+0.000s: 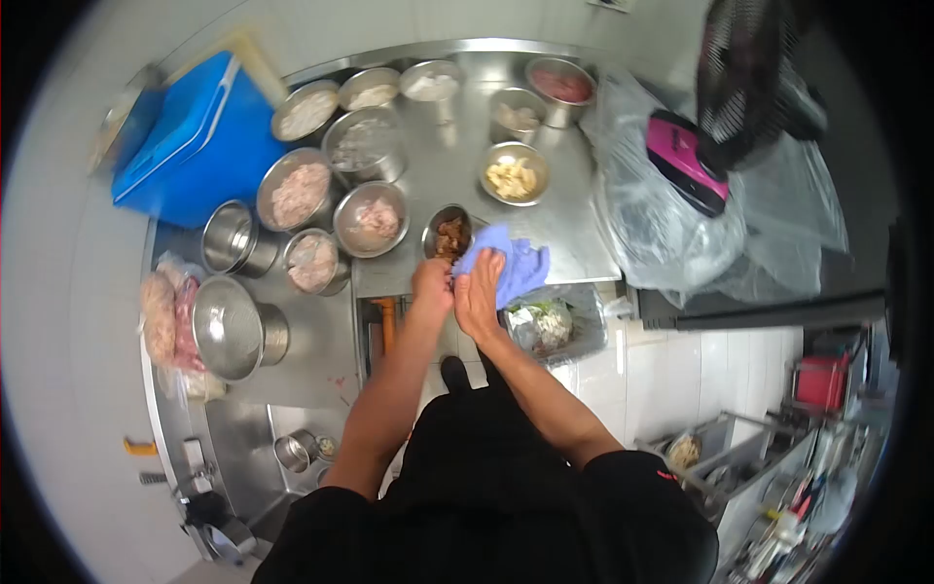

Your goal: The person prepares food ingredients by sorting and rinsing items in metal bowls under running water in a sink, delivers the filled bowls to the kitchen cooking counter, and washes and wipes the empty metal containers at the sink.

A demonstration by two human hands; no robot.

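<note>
My left hand [433, 285] is closed at the near side of a metal bowl [428, 234] holding dark brown food pieces [450, 237]. What its fingers grip is hidden. Beside it, my right hand [478, 294] grips a purple cloth [523, 274], its fingers pressed along the fabric. The cloth spreads to the right of the bowl, over the front edge of the steel counter [574, 234]. Behind it stands a bowl of pale yellow pieces [511, 178].
Several metal bowls with pale meat [300, 193] crowd the left. A blue cooler box [195, 141] stands behind them. At right, clear plastic [671, 238] lies under a pink-and-black device [686, 161]. A lined bin [556, 331] sits below the counter edge, and a sink [243, 438] at lower left.
</note>
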